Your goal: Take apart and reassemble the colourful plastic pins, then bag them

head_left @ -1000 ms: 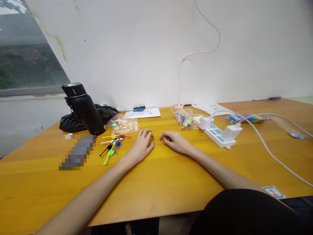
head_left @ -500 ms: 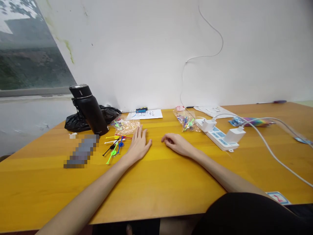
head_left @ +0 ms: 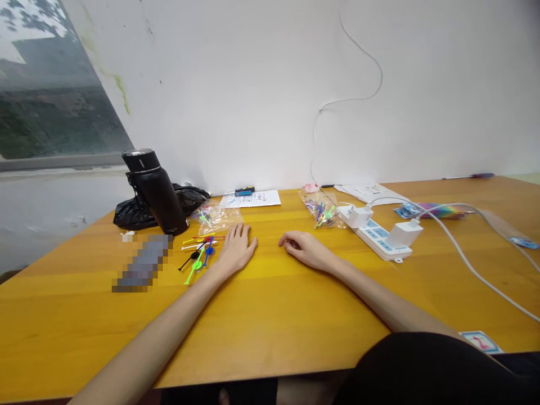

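Note:
My left hand lies palm down on the wooden table, fingers stretched out and holding nothing. Just left of it is a loose cluster of plastic arrow spinners in green, black, blue, white, red and yellow. Beyond the fingertips sits a crinkled clear plastic bag. My right hand rests on its side on the table, its fingers loosely curled in, with nothing visible in them. Behind that hand lies another clear bag with small coloured pieces inside.
On the left stand a black bottle, a black plastic bag and a pixelated flat object. A screwdriver lies on printed paper. To the right are a white power strip with cables, a rainbow-coloured pack and a card.
My left hand has drawn back slightly toward me and to the left, still flat on the table. My right hand has stayed in place. The camera view has shifted a little.

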`<state>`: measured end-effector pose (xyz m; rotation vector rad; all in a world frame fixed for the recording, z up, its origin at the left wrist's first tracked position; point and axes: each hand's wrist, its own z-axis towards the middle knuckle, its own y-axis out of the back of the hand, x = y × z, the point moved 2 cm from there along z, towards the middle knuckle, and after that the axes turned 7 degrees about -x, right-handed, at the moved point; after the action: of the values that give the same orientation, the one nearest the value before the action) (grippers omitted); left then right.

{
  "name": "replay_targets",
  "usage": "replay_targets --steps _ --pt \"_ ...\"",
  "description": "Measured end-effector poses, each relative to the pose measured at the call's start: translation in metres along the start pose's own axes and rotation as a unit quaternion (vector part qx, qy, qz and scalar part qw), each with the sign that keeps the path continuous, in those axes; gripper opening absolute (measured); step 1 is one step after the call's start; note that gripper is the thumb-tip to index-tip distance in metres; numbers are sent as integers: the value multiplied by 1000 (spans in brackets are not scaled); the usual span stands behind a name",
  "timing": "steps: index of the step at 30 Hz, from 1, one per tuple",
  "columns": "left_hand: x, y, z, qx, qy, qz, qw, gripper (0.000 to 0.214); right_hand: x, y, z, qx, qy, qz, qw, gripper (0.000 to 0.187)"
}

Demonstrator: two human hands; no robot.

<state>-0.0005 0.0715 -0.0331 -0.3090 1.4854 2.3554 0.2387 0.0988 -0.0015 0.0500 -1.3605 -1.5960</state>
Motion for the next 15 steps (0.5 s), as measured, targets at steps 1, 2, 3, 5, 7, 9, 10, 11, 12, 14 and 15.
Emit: replay_targets --steps 1,2,3,5,7,9,10,11,12,14,15 --pt "-3 2 0 6 -19 -10 1000 45 0 0 0 0 -1 1 1000 22" --pt "-6 3 -1 14 -39 -26 999 44 0 0 0 0 -1 1 1000 22" --pt "-9 4 -1 22 -59 -45 997 42 0 -1 0 -1 -1 2 1000 22" --pt "-14 4 -3 37 -88 -84 992 41 -1 -2 0 -9 -1 2 1000 21" --pt "-18 4 -5 43 -99 -109 988 42 -3 -4 1 -26 -2 1 1000 21" --pt "-20 3 -5 46 -100 -115 987 44 -5 -5 1 -40 -4 -3 999 21" --pt "-21 3 -5 49 -99 -111 988 45 -6 -5 1 -44 -5 -5 999 21" --pt "-21 2 -5 52 -98 -106 988 46 -7 -5 2 -47 -6 -6 999 21" --pt "-21 2 -5 56 -98 -102 988 47 -7 -5 2 -49 -5 -7 999 21" --pt "-21 3 -5 57 -96 -99 989 48 -9 -6 1 -52 -4 -6 999 20" --pt "-21 4 -5 54 -99 -102 988 48 -9 -6 1 -53 -4 -5 999 20"
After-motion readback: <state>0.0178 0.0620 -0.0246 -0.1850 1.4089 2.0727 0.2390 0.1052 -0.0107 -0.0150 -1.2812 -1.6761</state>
